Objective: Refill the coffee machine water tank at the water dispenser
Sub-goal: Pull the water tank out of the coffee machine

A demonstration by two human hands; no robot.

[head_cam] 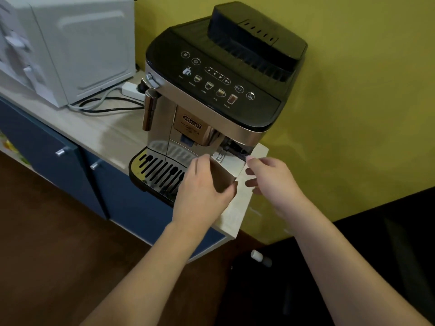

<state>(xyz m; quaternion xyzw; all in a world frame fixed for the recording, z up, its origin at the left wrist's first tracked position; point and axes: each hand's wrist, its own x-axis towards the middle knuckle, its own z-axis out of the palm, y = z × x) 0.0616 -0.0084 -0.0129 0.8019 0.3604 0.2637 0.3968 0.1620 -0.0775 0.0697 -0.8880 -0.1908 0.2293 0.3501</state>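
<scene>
Both hands on the water tank at the front right corner of the coffee machine.

Head view: the left hand wraps thumb and fingers round the metal-faced front of the water tank, which sits part-way out of its slot in the coffee machine; the right hand holds nothing, its loosely curled fingers touching the tank's right edge. The machine stands at the very end of the desk, so a hard tug could drag it toward the edge. The smooth panel may slip in a one-sided grip, and any water left inside could slosh onto the drip tray or the power strip near the microwave. No dispenser is in view.
</scene>
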